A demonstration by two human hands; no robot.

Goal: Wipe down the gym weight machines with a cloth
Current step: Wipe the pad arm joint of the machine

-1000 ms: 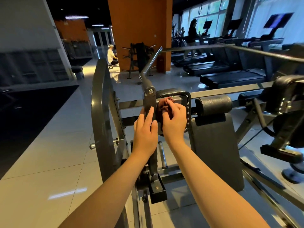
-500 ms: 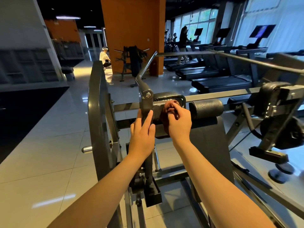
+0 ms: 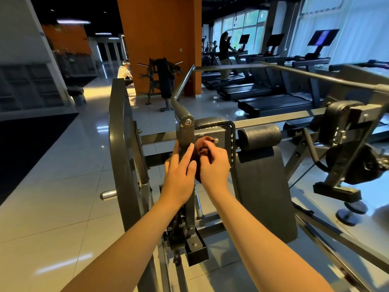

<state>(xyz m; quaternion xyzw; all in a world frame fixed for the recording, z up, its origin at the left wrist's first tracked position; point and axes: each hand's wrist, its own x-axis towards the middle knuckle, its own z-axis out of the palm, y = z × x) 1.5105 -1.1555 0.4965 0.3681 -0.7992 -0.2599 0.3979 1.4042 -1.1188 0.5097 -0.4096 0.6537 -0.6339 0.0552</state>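
**Brown cloth pressed to the weight machine**

From the head camera, both bare forearms reach forward to the weight machine (image 3: 263, 186), a grey steel frame with black padding. The right hand (image 3: 213, 165) has its fingers curled round a bunched brown cloth (image 3: 201, 143), pinching it and holding it against the dark metal plate (image 3: 223, 137) under the square black pad (image 3: 214, 122). A small bolt head shows on the plate just beside the cloth. The left hand (image 3: 179, 178) lies just to the left, fingers straight and close together, laid flat along the grey upright lever (image 3: 185, 131). It appears to touch the lever, though the contact itself is hidden behind the fingers. The two hands sit side by side, nearly touching.

A black roller pad (image 3: 261, 135) sits right of the plate. At left stands a tall curved steel guard (image 3: 121, 144) with a shiny peg (image 3: 108, 194) sticking out of it.

Beyond is the pale tiled floor (image 3: 52, 197), an orange pillar (image 3: 160, 49) and a row of treadmills (image 3: 273, 102) by the windows. One person (image 3: 224, 47) stands on a treadmill and another person in white (image 3: 124, 73) crouches near the pillar.
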